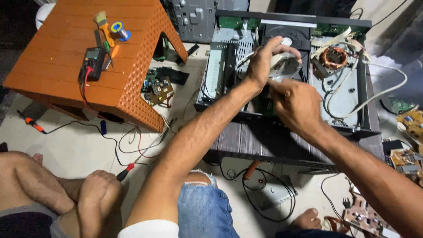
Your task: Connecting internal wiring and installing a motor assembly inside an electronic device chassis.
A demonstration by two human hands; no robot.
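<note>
Both hands (282,83) grip tape roll (284,61) inside open player chassis (352,83).

Hard overhead light falls on an opened disc player (286,66); the pale tiled floor (83,145) reflects it brightly.

The orange plastic stool (88,57) is evenly lit and casts a soft shadow on the tiles beneath its near edge; the white cable (387,90) and the upper right corner wash out in a pale haze; the top left corner drops into darkness; the left hand (264,59) and right hand (295,103) show slight motion blur at the fingers; wide-angle distortion bends straight lines toward the frame edges; the foreground knee in denim (207,207) is soft.
</note>
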